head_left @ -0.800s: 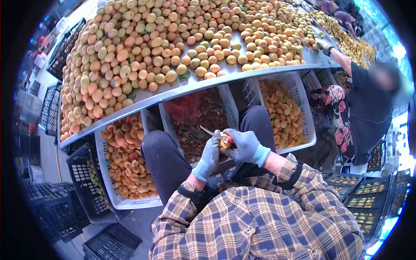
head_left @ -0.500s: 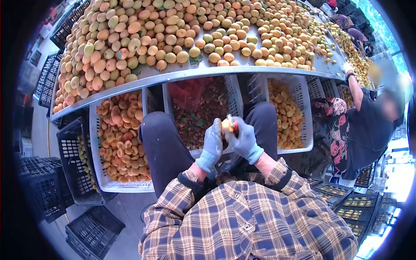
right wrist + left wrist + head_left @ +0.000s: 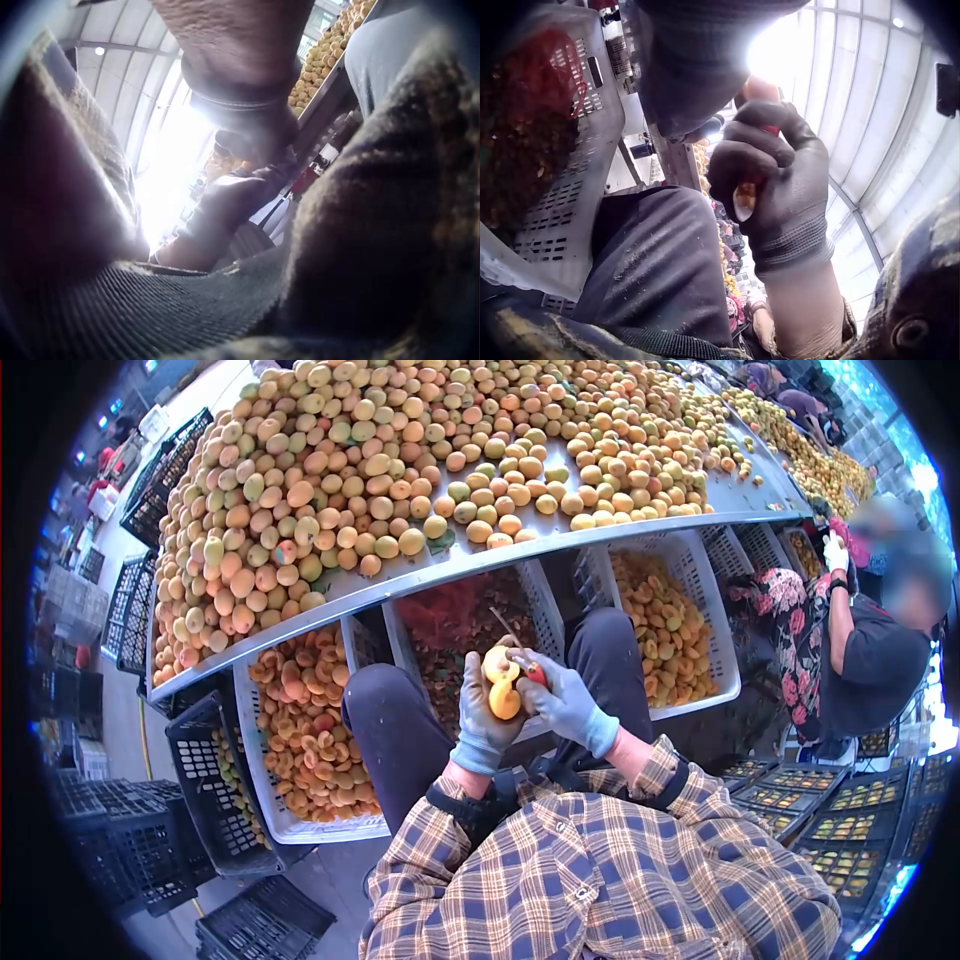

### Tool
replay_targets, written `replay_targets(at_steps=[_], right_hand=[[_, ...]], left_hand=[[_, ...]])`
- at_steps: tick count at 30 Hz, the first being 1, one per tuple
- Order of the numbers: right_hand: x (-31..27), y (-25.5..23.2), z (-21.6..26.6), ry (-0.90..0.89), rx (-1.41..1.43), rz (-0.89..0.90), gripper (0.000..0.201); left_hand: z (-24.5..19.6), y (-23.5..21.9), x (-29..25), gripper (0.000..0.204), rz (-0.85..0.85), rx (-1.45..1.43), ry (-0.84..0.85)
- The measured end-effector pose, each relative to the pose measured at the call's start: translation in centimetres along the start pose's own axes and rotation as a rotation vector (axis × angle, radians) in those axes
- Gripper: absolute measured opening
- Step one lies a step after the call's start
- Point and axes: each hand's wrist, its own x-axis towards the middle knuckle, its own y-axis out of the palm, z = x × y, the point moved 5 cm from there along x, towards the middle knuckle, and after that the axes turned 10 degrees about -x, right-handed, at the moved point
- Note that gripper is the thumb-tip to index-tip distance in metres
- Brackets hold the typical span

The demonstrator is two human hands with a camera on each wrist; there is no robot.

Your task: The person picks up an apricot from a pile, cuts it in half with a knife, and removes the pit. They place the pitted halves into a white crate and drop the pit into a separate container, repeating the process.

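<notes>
- Blue-gloved left hand [image 3: 484, 726]: fingers curled around a split yellow-orange apricot [image 3: 505, 702], its cut halves parted.
- Blue-gloved right hand [image 3: 570, 705]: fingers wrapped around a thin-bladed knife with a red handle [image 3: 537, 675], just beside the apricot.
- Apricot position: between both hands, above a white perforated plastic crate [image 3: 543, 605] containing brown scraps [image 3: 478, 630].
- Grey metal surface [image 3: 445, 567]: located beyond the hands; carries piled whole apricots [image 3: 340, 470].
</notes>
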Motion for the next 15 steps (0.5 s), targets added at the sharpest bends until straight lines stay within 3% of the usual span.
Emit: replay_targets(at_steps=[1,3,4,5,7,11,12,15], right_hand=[[0.6,-0.8,1.2,0.003,0.005,-0.011,0.031],[1.1,-2.0,1.8,0.408,0.515,0.041,0.026],[1.7,-2.4,1.9,0.379,0.657,0.015,0.019],[2.4,-2.9,2.4,0.324,0.716,-0.016,0.015],[3.5,-3.6,2.6,0.285,0.716,-0.148,0.014],[4.3,-3.3,2.2,0.213,0.901,-0.288,0.012],[4.2,-3.1,2.1,0.218,0.904,-0.287,0.012],[3.7,-2.8,1.2,0.26,0.937,-0.309,0.013]], left_hand=[[0.0,0.1,0.0,0.053,-0.003,0.01,-0.007],[0.2,0.1,-0.2,0.051,-0.056,-0.015,-0.062],[0.8,1.6,-0.8,0.049,-0.175,0.039,-0.026],[0.9,1.3,-0.8,0.049,-0.183,0.049,-0.043],[1.9,2.0,-0.8,0.048,-0.024,0.088,-0.192],[3.0,0.8,-1.1,0.043,0.073,0.237,-0.268],[3.3,1.2,-1.6,0.045,-0.155,0.284,-0.18],[3.4,0.7,-1.7,0.052,-0.028,0.321,-0.241]])
